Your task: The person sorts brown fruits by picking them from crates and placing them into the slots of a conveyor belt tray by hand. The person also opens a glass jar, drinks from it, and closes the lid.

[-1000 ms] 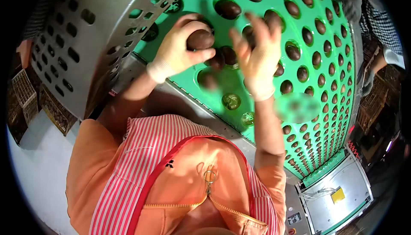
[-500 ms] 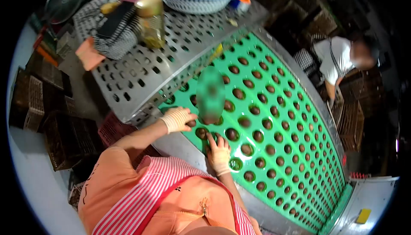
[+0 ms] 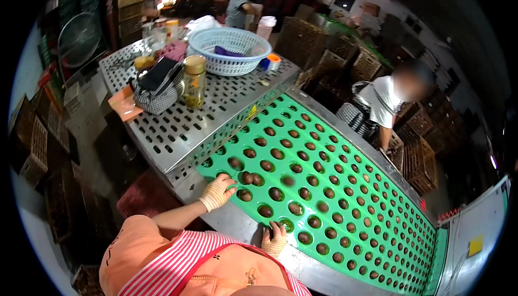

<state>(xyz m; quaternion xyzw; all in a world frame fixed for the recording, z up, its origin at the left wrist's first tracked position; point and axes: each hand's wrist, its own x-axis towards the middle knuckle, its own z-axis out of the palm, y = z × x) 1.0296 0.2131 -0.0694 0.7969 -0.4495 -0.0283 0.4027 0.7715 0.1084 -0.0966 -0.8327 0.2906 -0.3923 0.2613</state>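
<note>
Round, dark brown egg-shaped items sit in the holes of a bright green sheet. My left hand, in a pale ribbed glove with bare fingertips, is at the sheet's near left corner. Its fingers are stretched out and hold nothing I can see. Just beyond them, two brown items crowd one hole. My right hand, gloved the same way, rests at the sheet's near edge with fingers apart, beside a hole without a brown item. A few items on the sheet look blurred.
A perforated metal table adjoins the sheet, bearing a blue basket, a lidded jar and a checked bag. Across the sheet, a person in white reaches toward crates. Another person stands farther back.
The view has tilted up, showing more of the room. My right hand has drawn back from the brown items to the sheet's edge. My left hand has come away from the item by its fingertips.
</note>
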